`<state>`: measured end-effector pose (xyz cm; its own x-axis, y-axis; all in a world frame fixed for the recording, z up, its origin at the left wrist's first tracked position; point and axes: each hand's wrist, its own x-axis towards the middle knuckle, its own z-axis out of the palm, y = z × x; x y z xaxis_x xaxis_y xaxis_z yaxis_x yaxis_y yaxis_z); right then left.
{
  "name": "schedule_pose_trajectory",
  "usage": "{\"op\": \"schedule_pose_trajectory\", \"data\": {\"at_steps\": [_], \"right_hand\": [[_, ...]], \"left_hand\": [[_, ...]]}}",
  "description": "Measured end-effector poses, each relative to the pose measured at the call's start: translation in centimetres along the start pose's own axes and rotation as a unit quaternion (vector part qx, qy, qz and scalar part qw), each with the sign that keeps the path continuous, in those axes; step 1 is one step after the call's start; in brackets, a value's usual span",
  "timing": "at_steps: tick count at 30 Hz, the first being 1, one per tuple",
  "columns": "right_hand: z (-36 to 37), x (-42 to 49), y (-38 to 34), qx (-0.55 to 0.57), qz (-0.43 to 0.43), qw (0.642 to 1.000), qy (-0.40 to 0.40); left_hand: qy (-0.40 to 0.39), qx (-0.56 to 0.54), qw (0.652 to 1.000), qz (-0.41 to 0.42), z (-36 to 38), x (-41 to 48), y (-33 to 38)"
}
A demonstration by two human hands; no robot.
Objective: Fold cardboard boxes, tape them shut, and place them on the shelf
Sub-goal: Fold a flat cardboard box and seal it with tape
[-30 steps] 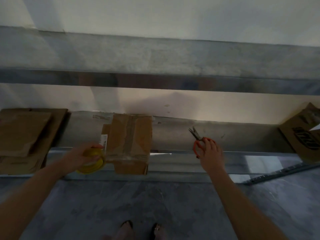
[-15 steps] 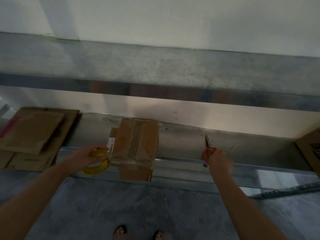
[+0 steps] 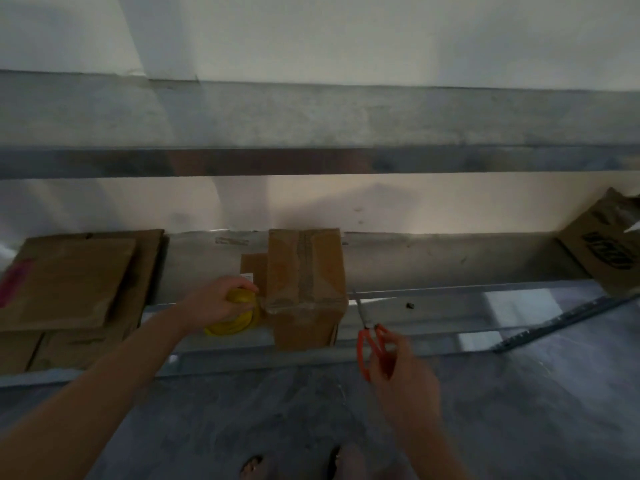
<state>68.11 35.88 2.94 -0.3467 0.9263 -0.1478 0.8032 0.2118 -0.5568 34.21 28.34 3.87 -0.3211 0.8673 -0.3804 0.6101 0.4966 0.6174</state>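
Observation:
A small folded cardboard box [image 3: 306, 285] stands on the lower metal shelf [image 3: 450, 271], with clear tape running across its top and front edge. My left hand [image 3: 216, 301] grips a yellow tape roll [image 3: 239, 317] just left of the box, and a strip of tape stretches from the roll to the box. My right hand [image 3: 398, 368] holds orange-handled scissors [image 3: 370, 337] right of the box, blades pointing up towards the shelf edge.
Flattened cardboard sheets [image 3: 72, 282] are stacked at the left of the shelf. A printed cardboard box [image 3: 606, 247] leans at the far right. An upper shelf [image 3: 311, 133] spans overhead. A dark metal rail [image 3: 561, 320] lies on the grey floor, and my feet show below.
My right hand has lifted the scissors off the shelf and drawn them back and down towards me. My left hand stays on the tape roll beside the box.

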Motion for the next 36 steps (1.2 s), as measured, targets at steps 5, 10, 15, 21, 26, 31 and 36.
{"op": "schedule_pose_trajectory", "data": {"at_steps": [5, 10, 15, 21, 26, 31, 36], "right_hand": [[5.8, -6.2, -5.9, 0.156, 0.089, 0.981, -0.071], [11.4, -6.4, -9.1, 0.325, 0.162, 0.924, -0.124], [13.2, -4.9, -10.7, 0.342, 0.163, 0.909, -0.172], [14.4, -3.2, -11.3, 0.379, 0.179, 0.89, -0.18], [14.7, -2.5, -11.4, 0.408, 0.19, 0.87, -0.2], [14.8, -1.7, -11.8, 0.443, 0.204, 0.839, -0.24], [15.5, -1.4, -12.3, 0.45, 0.217, 0.835, -0.231]], "left_hand": [[-0.015, 0.026, 0.999, 0.037, -1.2, 0.5, -0.9], [-0.026, 0.05, 0.996, 0.064, -2.0, 1.3, -1.0], [-0.039, 0.038, 0.997, 0.062, -2.4, 1.5, -1.6], [-0.067, 0.016, 0.996, 0.052, -2.9, 1.7, -2.5], [-0.078, -0.022, 0.996, 0.037, -3.2, 1.8, -3.2], [-0.072, -0.012, 0.996, 0.042, -3.2, 2.0, -3.2], [-0.071, 0.015, 0.996, 0.055, -3.1, 2.0, -2.8]]}}
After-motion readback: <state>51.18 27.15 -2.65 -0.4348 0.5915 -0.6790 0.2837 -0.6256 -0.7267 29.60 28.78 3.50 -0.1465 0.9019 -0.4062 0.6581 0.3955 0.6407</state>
